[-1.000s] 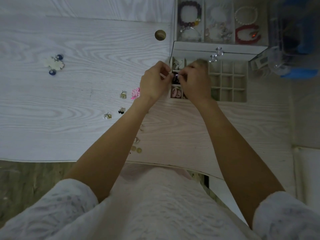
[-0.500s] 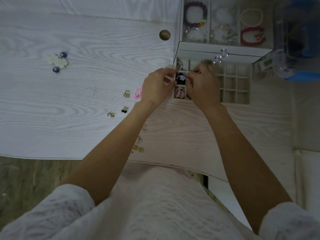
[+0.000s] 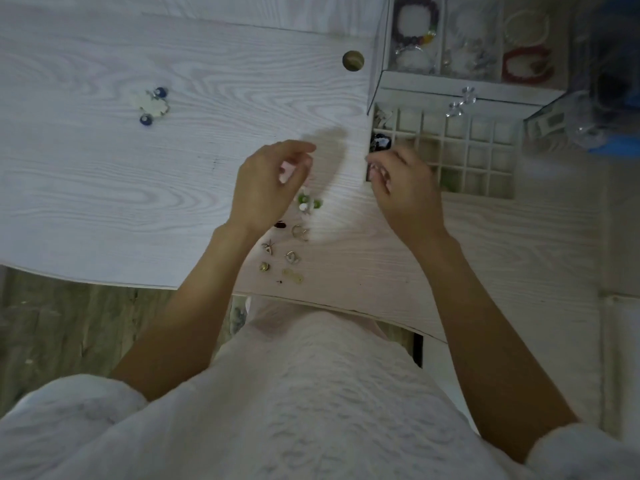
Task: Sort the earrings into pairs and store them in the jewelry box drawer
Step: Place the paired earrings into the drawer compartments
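Observation:
The jewelry box drawer [image 3: 460,157] is pulled out, a grid of small compartments. Dark earrings [image 3: 381,142] lie in a left-column cell. My left hand [image 3: 268,183] hovers over the table left of the drawer, fingers loosely curled and apart, holding nothing I can see. My right hand [image 3: 403,188] rests over the drawer's near left corner, fingers bent; whether it pinches anything is hidden. Several loose earrings lie under my left wrist: a green one [image 3: 308,202], a silver hoop [image 3: 300,233], a gold stud [image 3: 264,266].
A white and blue earring pair [image 3: 152,105] lies far left on the white table. A round brown knob [image 3: 353,60] sits near the jewelry box [image 3: 464,90], whose top tray holds bracelets. A clear container [image 3: 609,81] stands at right. The table's front edge [image 3: 104,280] is close.
Both hands have left the drawer's left column, where they were pinched together. My left hand moved left and opened; my right hand drew back toward me. The dark earrings now lie uncovered in their cell.

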The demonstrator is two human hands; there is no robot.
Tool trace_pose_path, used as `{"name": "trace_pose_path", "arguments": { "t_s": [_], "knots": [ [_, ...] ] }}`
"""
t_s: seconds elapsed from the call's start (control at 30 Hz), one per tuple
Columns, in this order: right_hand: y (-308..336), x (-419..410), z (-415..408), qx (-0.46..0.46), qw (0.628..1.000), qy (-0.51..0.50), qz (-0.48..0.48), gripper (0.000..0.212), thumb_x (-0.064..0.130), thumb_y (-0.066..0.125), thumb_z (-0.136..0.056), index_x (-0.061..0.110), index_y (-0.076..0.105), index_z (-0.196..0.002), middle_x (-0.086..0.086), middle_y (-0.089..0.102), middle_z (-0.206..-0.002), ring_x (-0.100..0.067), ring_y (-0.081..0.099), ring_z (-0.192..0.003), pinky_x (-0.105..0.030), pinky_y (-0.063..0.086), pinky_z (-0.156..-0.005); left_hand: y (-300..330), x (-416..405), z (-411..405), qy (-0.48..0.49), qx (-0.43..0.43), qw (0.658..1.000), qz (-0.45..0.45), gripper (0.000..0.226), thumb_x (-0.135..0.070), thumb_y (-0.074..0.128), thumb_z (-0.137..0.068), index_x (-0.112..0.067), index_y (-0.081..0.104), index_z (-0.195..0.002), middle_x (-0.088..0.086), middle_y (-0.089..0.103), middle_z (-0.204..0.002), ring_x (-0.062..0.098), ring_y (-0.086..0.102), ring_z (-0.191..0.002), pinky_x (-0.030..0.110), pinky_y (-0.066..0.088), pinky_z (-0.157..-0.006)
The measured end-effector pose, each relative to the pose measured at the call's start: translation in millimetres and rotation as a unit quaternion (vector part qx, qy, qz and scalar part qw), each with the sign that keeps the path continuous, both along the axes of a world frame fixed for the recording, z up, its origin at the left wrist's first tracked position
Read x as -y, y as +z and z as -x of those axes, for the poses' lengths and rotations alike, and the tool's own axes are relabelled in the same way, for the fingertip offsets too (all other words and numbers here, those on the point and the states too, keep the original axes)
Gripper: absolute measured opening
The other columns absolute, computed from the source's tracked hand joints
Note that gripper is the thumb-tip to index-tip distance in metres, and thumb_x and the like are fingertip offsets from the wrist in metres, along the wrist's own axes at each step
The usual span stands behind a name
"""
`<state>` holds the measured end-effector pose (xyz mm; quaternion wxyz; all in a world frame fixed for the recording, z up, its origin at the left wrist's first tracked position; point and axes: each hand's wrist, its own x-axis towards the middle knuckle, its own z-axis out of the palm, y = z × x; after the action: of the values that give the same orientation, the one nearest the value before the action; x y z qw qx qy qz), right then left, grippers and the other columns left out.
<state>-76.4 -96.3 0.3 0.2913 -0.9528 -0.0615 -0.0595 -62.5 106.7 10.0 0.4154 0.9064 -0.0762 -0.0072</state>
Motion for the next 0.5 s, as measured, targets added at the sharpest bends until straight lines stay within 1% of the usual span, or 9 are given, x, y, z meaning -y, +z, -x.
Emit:
{"name": "trace_pose_path", "arguments": {
  "t_s": [0.1,0.17,0.27,0.33,0.4,0.43,0.5],
  "knots": [
    [-8,-21,14,-0.034,0.998,0.045,-0.019,0.022,0.005,0.049,-0.089,0.006,0.064,-0.105,-0.012,0.062,-0.096,-0.025,0.060,-0.080,-0.037,0.049,-0.069,4,-29,25,0.065,0.015,0.998,-0.023,0.017,-0.024,0.054,-0.092,-0.022,0.065,-0.105,-0.013,0.064,-0.090,0.006,0.060,-0.085,0.024,0.046,-0.072],
    [-16,-33,12,-0.053,0.997,0.060,-0.016,0.024,0.002,0.050,-0.088,0.006,0.065,-0.106,-0.012,0.062,-0.099,-0.026,0.060,-0.082,-0.037,0.050,-0.072,-1,-37,37,0.082,0.014,0.995,-0.049,0.016,-0.023,0.055,-0.091,-0.021,0.065,-0.104,-0.011,0.065,-0.089,0.009,0.060,-0.085,0.024,0.044,-0.071],
    [-29,-51,-4,-0.065,0.995,0.079,0.005,0.032,-0.004,0.050,-0.086,0.006,0.063,-0.113,-0.013,0.060,-0.110,-0.027,0.057,-0.097,-0.031,0.046,-0.081,-14,-41,43,0.062,0.017,0.990,-0.124,0.019,-0.020,0.059,-0.087,-0.018,0.064,-0.105,-0.003,0.068,-0.094,0.019,0.058,-0.088,0.024,0.039,-0.074],
    [-36,-62,-18,-0.064,0.993,0.100,0.026,0.038,-0.007,0.051,-0.084,0.007,0.061,-0.118,-0.012,0.058,-0.117,-0.030,0.052,-0.106,-0.034,0.045,-0.087,-24,-39,40,0.049,0.018,0.988,-0.148,0.022,-0.019,0.061,-0.084,-0.015,0.065,-0.106,0.002,0.068,-0.096,0.025,0.056,-0.090,0.028,0.039,-0.078],
    [-39,-67,-30,-0.075,0.989,0.119,0.048,0.036,-0.002,0.053,-0.086,0.010,0.060,-0.120,-0.010,0.057,-0.122,-0.029,0.048,-0.111,-0.035,0.042,-0.093,-31,-33,33,0.040,0.007,0.987,-0.156,0.025,-0.020,0.061,-0.083,-0.014,0.065,-0.108,0.006,0.067,-0.101,0.029,0.055,-0.093,0.033,0.041,-0.082],
    [-40,-68,-33,-0.077,0.988,0.122,0.057,0.034,0.002,0.055,-0.087,0.011,0.061,-0.119,-0.009,0.057,-0.121,-0.028,0.047,-0.112,-0.034,0.041,-0.094,-33,-30,27,0.035,0.003,0.987,-0.156,0.027,-0.020,0.061,-0.083,-0.014,0.064,-0.109,0.008,0.066,-0.103,0.030,0.055,-0.095,0.035,0.041,-0.083],
    [-40,-68,-35,-0.072,0.990,0.106,0.062,0.031,0.006,0.056,-0.088,0.013,0.062,-0.117,-0.009,0.058,-0.116,-0.027,0.046,-0.110,-0.034,0.042,-0.090,-37,-24,11,0.022,0.004,0.987,-0.162,0.028,-0.023,0.061,-0.084,-0.014,0.064,-0.111,0.008,0.066,-0.106,0.031,0.054,-0.096,0.037,0.042,-0.084]
  ]
}}
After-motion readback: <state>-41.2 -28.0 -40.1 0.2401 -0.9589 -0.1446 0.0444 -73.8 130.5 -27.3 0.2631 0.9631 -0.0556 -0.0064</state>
